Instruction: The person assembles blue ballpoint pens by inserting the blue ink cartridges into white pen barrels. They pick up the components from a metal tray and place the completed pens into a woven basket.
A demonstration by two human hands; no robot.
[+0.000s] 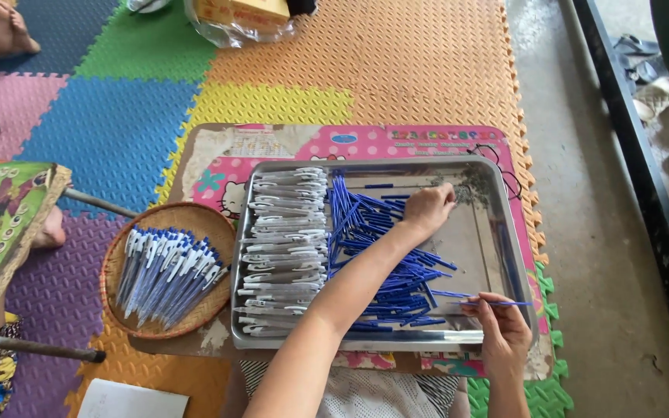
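— Two containers sat on the low pink table [365,143], which stood on a floor of coloured foam mats [118,131]. What was in the bigger one?

— The metal tray [497,232] held a stack of pale grey pen parts [284,248] along its left side and a loose heap of blue pen tubes [381,255] in the middle. Its right part was mostly bare metal.

— And the smaller container?

— The round woven basket [195,220], just left of the tray, held a pile of pens with blue bodies and white tops [166,275].

— Where were the hands?

— The left hand [430,207] reached across the tray from below, its arm passing over the blue heap. Its fingers were curled downward at the upper edge of the heap; whether they pinched anything I could not tell.

— And the other?

— The right hand [501,329] rested at the tray's lower right corner. Its fingers were pressed together on one thin blue tube [497,303], which lay level, poking out of the grip to both sides, above the tray's rim.
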